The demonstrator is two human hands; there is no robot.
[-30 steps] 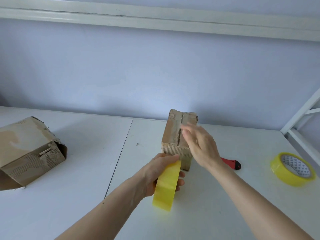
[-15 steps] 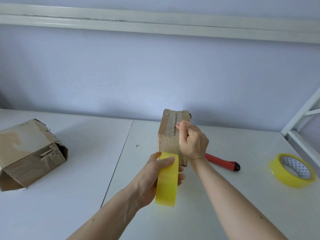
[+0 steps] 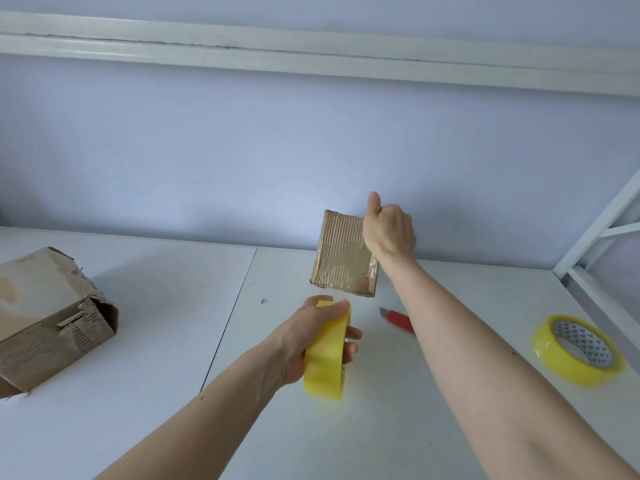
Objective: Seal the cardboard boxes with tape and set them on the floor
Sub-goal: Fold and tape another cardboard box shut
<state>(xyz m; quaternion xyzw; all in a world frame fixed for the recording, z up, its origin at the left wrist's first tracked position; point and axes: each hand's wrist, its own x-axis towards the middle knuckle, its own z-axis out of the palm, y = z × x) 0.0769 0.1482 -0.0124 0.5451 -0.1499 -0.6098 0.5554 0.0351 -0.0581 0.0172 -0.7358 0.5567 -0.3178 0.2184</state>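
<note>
My right hand (image 3: 389, 232) grips a small corrugated cardboard box (image 3: 341, 254) at its upper right corner and holds it tipped up above the white table (image 3: 138, 341), broad face toward me, thumb sticking up. Clear tape shows along the box's right edge. My left hand (image 3: 308, 337) grips a yellow tape roll (image 3: 327, 355) on edge, just below and in front of the box. A larger, torn cardboard box (image 3: 45, 317) lies on its side at the far left of the table with one flap end open.
A red utility knife (image 3: 398, 318) lies on the table under my right forearm, partly hidden. A second yellow tape roll (image 3: 576, 348) lies flat at the right. A white metal frame (image 3: 602, 233) stands at the right edge; a wall runs behind the table.
The small box stood on the table under my right hand's fingers; now that hand has lifted it and tipped its broad face toward me. The left hand keeps holding the tape roll.
</note>
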